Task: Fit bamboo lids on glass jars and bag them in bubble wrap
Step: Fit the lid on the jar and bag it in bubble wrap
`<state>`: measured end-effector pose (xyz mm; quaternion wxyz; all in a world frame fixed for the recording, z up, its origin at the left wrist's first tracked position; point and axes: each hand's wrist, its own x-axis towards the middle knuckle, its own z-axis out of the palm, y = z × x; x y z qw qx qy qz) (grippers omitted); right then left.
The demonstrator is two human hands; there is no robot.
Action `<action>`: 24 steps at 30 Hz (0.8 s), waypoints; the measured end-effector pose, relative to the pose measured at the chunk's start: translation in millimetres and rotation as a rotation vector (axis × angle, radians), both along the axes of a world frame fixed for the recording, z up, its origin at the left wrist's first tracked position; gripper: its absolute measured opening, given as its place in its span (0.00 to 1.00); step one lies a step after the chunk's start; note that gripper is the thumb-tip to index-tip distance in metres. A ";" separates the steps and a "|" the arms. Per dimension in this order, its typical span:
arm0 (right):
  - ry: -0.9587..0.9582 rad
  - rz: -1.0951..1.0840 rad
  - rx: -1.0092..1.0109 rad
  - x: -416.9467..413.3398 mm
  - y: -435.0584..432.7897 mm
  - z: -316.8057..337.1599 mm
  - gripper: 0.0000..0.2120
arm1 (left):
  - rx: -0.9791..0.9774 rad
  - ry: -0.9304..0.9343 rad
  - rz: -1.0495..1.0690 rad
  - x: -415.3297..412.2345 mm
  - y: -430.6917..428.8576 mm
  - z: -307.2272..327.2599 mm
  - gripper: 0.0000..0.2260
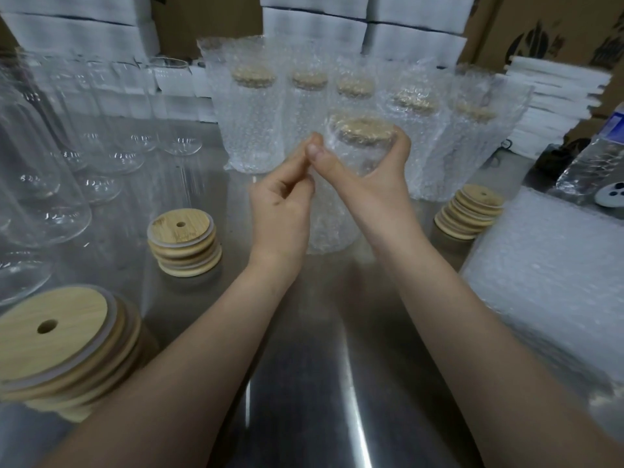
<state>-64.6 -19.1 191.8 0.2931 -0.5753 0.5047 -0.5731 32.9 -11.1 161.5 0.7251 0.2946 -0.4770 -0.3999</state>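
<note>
A glass jar with a bamboo lid (pixel 366 130) stands inside a bubble wrap bag (pixel 329 211) at the middle of the steel table (pixel 304 349). My right hand (pixel 374 184) wraps around the bagged jar just below the lid. My left hand (pixel 283 204) pinches the bag's upper edge at the left of the jar. Behind stand several bagged, lidded jars (pixel 251 123). Bare glass jars (pixel 111 106) fill the left side.
Stacks of bamboo lids sit at the near left (pixel 60 339), centre left (pixel 184 241) and right (pixel 471 211). A pile of flat bubble wrap bags (pixel 547 275) lies at the right. White boxes (pixel 77 25) and cartons line the back. A plastic bottle (pixel 597 157) stands far right.
</note>
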 end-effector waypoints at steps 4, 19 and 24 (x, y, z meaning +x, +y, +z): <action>-0.084 -0.011 -0.013 -0.3 -7.5 -2.1 0.42 | -0.058 -0.125 -0.007 1.4 2.6 -3.0 0.24; 0.138 -0.274 -0.020 2.7 -71.1 15.6 0.45 | 0.084 -0.368 0.253 14.8 -14.5 -24.3 0.18; 0.161 -0.421 -0.048 12.3 -96.2 12.3 0.43 | 0.106 -0.447 0.296 14.5 -18.0 -26.1 0.13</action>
